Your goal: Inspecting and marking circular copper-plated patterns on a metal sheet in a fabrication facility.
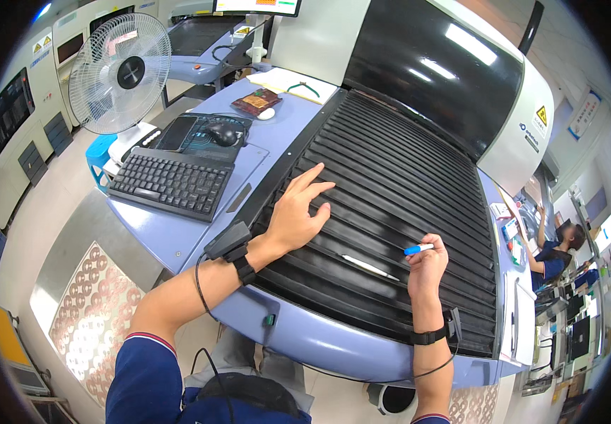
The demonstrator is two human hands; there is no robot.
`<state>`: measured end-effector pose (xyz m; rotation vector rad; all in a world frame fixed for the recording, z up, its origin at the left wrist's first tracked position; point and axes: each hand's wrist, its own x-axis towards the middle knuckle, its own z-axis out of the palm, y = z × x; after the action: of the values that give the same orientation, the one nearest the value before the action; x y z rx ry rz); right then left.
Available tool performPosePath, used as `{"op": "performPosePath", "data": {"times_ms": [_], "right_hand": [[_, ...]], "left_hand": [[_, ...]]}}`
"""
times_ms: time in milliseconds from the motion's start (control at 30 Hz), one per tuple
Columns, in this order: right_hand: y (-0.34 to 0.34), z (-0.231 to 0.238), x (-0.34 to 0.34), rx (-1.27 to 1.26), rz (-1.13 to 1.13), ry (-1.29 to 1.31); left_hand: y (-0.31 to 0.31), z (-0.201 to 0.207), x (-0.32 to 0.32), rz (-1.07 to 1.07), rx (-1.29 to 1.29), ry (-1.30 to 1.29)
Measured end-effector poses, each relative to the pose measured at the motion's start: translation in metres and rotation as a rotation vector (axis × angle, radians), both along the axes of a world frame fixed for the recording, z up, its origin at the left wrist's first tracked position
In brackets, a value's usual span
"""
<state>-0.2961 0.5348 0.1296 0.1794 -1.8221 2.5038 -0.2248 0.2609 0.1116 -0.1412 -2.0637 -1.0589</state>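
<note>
My right hand [428, 265] is closed around a marker pen [419, 249] with a blue cap end and a white barrel. It is over the black ribbed bellows cover [390, 177] of a large machine. A slim white pen [367, 266] lies on the ribs to the left of that hand. My left hand [297, 212] is over the left part of the bellows with its fingers spread and nothing in it. Whether its fingertips touch the ribs I cannot tell. Both wrists wear black straps with a small device and a cable.
Left of the bellows are a black keyboard [171, 181], a mouse [225, 133], a brown packet [257, 102] and a white fan [120, 74]. The machine's dark glossy hood [432, 71] rises behind. At the far right another person [556, 254] stands by a bench.
</note>
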Motion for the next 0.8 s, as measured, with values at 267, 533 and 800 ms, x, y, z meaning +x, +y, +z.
{"op": "performPosePath", "data": {"times_ms": [267,533,800], "right_hand": [[0.003,0.001,0.000,0.011,-0.008,0.013],[0.040,0.009,-0.028,-0.218,-0.011,0.121],[0.067,-0.006,-0.057,0.247,-0.187,0.175]], "left_hand": [[-0.013,0.001,-0.009,0.055,-0.060,0.134],[-0.032,0.010,-0.009,0.138,-0.071,0.168],[-0.020,-0.002,-0.005,0.407,-0.386,-0.153]]}}
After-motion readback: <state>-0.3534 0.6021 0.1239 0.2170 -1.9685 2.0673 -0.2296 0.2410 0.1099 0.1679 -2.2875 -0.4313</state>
